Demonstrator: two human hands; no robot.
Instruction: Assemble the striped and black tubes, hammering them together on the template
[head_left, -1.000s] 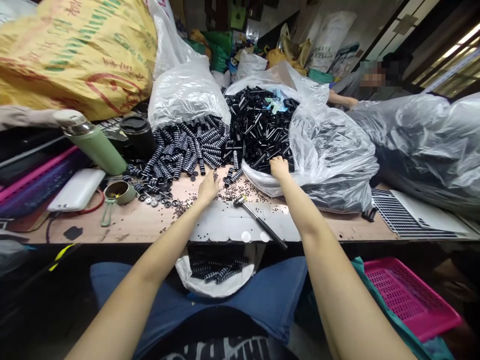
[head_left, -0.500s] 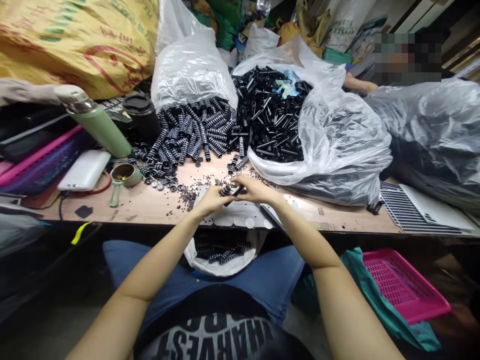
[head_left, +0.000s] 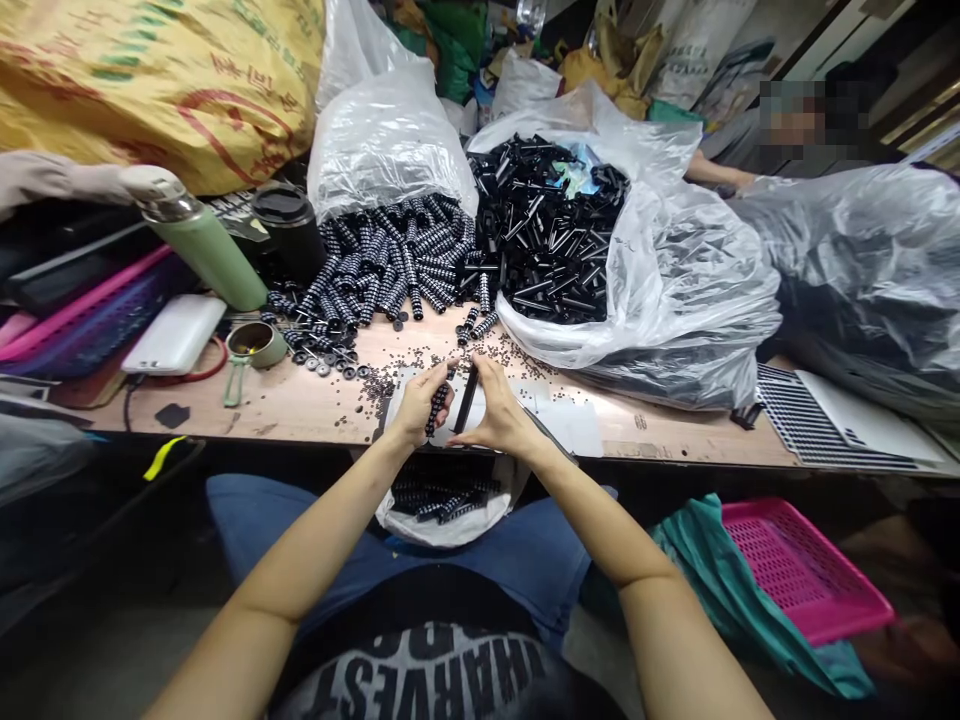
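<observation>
My left hand (head_left: 420,405) is closed around a black-and-silver ribbed rod (head_left: 437,408), which points down toward the table edge. Close beside it, my right hand (head_left: 499,405) has a smooth black tube (head_left: 466,400) between thumb and fingers, standing nearly lengthwise to me. Both hands are over a pale sheet (head_left: 581,425) at the table's front edge. Small dark bits (head_left: 382,390) are scattered around the sheet. A white bag (head_left: 450,535) on my lap holds more ribbed rods (head_left: 442,500).
Ahead lie a heap of ribbed rods (head_left: 382,260) and an open clear bag (head_left: 690,300) of black plastic parts (head_left: 547,240). On the left stand a green bottle (head_left: 217,255), a small cup (head_left: 256,345) and a white power bank (head_left: 174,335). A co-worker's arm (head_left: 720,172) shows at back right.
My hands have moved slightly apart. The ribbed rod has swung down in my left hand, and the black tube in my right hand has turned to point away from me.
</observation>
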